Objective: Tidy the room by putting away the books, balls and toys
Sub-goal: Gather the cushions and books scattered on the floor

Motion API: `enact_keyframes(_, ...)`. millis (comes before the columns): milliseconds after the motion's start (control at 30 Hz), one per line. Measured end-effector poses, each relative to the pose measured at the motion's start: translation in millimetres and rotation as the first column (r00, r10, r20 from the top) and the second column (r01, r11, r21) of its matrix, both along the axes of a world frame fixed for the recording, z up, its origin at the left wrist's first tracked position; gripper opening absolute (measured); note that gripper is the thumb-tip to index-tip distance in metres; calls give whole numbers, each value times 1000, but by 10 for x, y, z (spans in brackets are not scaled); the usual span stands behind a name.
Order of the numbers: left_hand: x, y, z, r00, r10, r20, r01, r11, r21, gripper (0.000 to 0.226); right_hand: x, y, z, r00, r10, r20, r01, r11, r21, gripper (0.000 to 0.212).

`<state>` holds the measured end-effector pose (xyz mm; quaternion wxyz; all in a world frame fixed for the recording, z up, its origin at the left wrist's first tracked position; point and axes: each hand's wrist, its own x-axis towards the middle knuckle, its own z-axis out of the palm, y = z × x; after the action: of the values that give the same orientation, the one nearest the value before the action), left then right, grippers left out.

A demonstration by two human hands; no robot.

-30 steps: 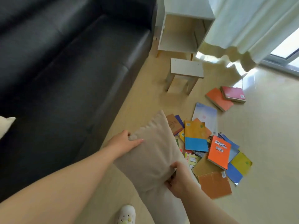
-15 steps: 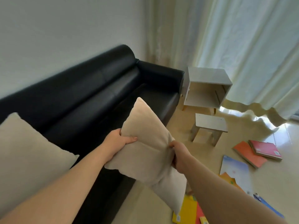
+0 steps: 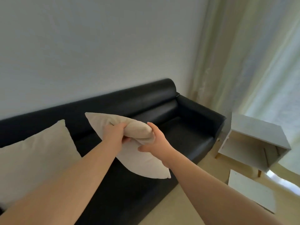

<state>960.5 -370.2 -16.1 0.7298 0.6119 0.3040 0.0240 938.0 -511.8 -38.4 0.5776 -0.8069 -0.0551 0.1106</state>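
Cushion: we are holding the beige square fabric cushion [image 3: 141,159] in the air over the seat of the black leather sofa [image 3: 186,132], tilted, with one corner pointing at the wall.
Left hand: our left hand [image 3: 116,133] is clenching the bunched upper edge, fingers curled round the fabric.
Right hand: our right hand [image 3: 156,142] is gripping the same edge just beside it, thumb underneath.
Change: a second ago we were lifting the cushion off the floor by the scattered books; now we are carrying it up over the sofa.
Books: they are lying out of view, so we are judging them still unsorted.
Neighbour: a matching pale cushion [image 3: 37,156] is leaning against the backrest on the left.
Next: we are probably setting this one down, then turning back to the books.
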Motion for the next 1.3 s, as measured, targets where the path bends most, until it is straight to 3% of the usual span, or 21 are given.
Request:
enact_keyframes(67, 39, 144, 12, 1000, 13, -22, -13, 1000, 10, 27, 161, 230, 33, 992, -76, 99, 75, 997, 13, 61)
enact_keyframes(167, 135, 415, 25, 998, -51, 31, 50, 997, 57, 13, 467, 517, 29, 980, -190, 52, 181, 973, 141, 21)
enact_keyframes(333, 504, 1172, 29, 963, -253, 89, 202, 902, 380, 26, 1045, 1025, -124, 953, -304, -3, 298, 931, 210, 17)
enact_keyframes(367, 623, 1410, -17, 964, -258, 68, 186, 833, 520, 23, 1181, 1146, -160, 954, -299, -17, 296, 931, 215, 17)
enact_keyframes(433, 862, 1954, -192, 975, -218, -35, 161, 595, 788, 25, 1482, 1410, -211, 956, -288, -47, 292, 932, 217, 20)
enact_keyframes(500, 1034, 2406, -382, 981, -129, -148, 190, 433, 881, 63, 1716, 1592, -225, 961, -264, -80, 276, 936, 220, 21)
enact_keyframes(533, 1153, 2620, -468, 981, -94, -171, 195, 460, 866, 82, 1851, 1695, -227, 964, -246, -101, 264, 937, 230, 20)
enact_keyframes(567, 1254, 2763, -536, 984, -69, -163, 174, 549, 818, 97, 1952, 1754, -220, 968, -220, -119, 243, 939, 243, 19)
enact_keyframes(600, 1341, 2869, -567, 993, -31, -113, 103, 694, 713, 108, 2052, 1800, -216, 972, -188, -137, 219, 939, 264, 18)
enact_keyframes(667, 1517, 3015, -623, 991, 133, -14, -121, 935, 334, 116, 2283, 1914, -264, 970, -144, -196, 198, 935, 296, 16)
enact_keyframes(733, 1634, 3038, -683, 983, 184, -18, -183, 982, 41, 100, 2441, 1978, -339, 954, -117, -275, 207, 922, 326, 19)
enact_keyframes(800, 1771, 3023, -697, 996, 63, -56, -63, 998, 3, 67, 2599, 2022, -438, 932, -93, -351, 228, 902, 366, 18)
enact_keyframes(900, 2021, 3075, -762, 996, 62, -63, -58, 996, 69, 24, 2873, 2035, -583, 895, -54, -443, 236, 900, 367, 19)
enact_keyframes(967, 2182, 3094, -825, 995, 85, -56, -69, 967, 245, 14, 3061, 2046, -635, 888, -73, -455, 214, 940, 266, 25)
enact_keyframes(1033, 2369, 3075, -945, 992, 121, -44, -87, 884, 460, 14, 3301, 2084, -688, 934, -170, -315, 153, 985, -77, 44)
enact_keyframes(1067, 2436, 3034, -987, 990, 135, -41, -89, 824, 559, 16, 3403, 2115, -692, 968, -189, -165, 128, 938, -322, 57)
enact_keyframes(1133, 2578, 2904, -1087, 994, 94, -54, -31, 727, 686, 17, 3598, 2181, -730, 990, 9, 143, 89, 742, -664, 75)
enact_keyframes(1167, 2639, 2833, -1130, 996, 31, -78, 34, 699, 714, 15, 3665, 2241, -740, 967, 158, 202, 37, 693, -720, 80)
enact_keyframes(1233, 2761, 2654, -1246, 989, -95, -117, 151, 668, 729, 13, 3772, 2396, -829, 916, 380, 133, -175, 673, -718, 82)
enact_keyframes(1300, 2916, 2450, -1355, 988, -117, -103, 156, 704, 693, 7, 3882, 2487, -989, 904, 425, 44, -304, 713, -632, 78)
